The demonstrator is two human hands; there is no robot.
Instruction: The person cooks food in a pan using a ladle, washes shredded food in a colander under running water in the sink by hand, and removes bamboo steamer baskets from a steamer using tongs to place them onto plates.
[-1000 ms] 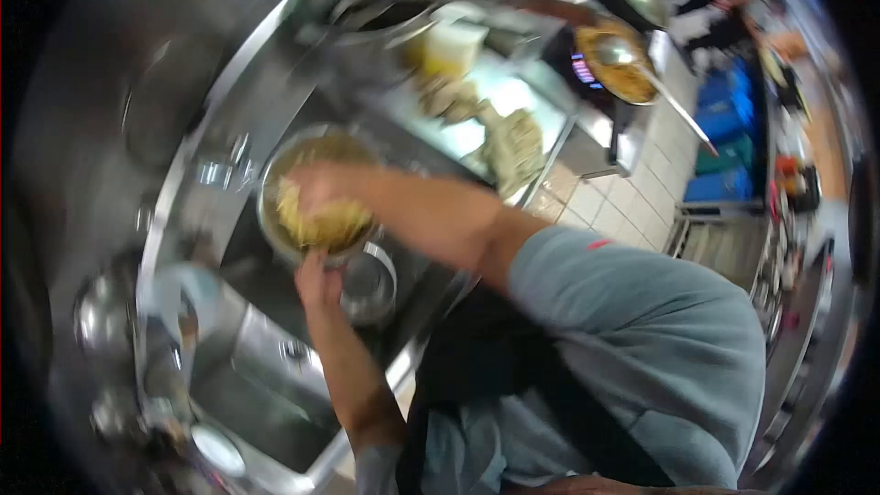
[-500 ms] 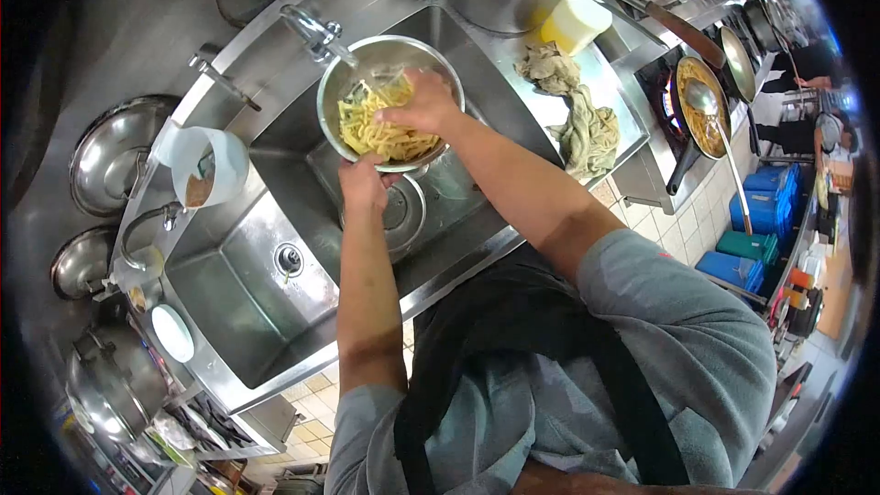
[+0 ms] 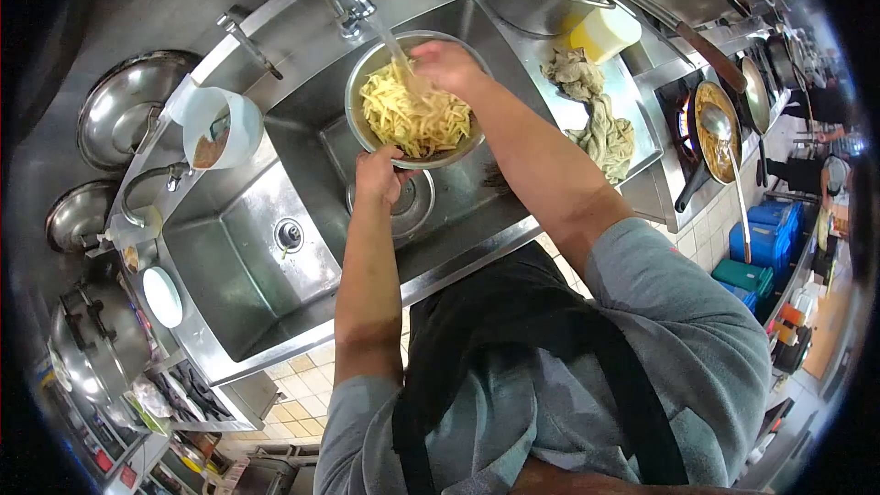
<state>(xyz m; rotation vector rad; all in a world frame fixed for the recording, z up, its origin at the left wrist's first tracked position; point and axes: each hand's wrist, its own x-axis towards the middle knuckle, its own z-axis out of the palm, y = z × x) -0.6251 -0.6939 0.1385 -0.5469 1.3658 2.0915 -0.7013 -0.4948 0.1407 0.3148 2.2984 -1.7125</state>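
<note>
A steel bowl [image 3: 356, 112] of pale yellow strips [image 3: 412, 116] is held over the right sink basin. Water runs from the faucet [image 3: 348, 5] onto the strips. My left hand [image 3: 378, 174] grips the bowl's near rim, thumb on the edge. At the bowl's far right side is my right hand [image 3: 445, 66], fingers bent at the inner edge above the strips; whether they hold anything is hidden. Below the bowl, a round steel strainer [image 3: 412, 206] lies in the basin.
Right of the sink are a crumpled cloth [image 3: 605, 142], a yellow-white container [image 3: 605, 34] and a large pot [image 3: 532, 0]. A pan with a ladle [image 3: 718, 124] sits over a flame. A plastic tub [image 3: 240, 128] stands at left. Another person's dark-clothed legs [image 3: 797, 174] show far right.
My right hand has moved from among the strips toward the bowl's far right edge. The strips lie more spread out. The camera view has shifted and is now sharp.
</note>
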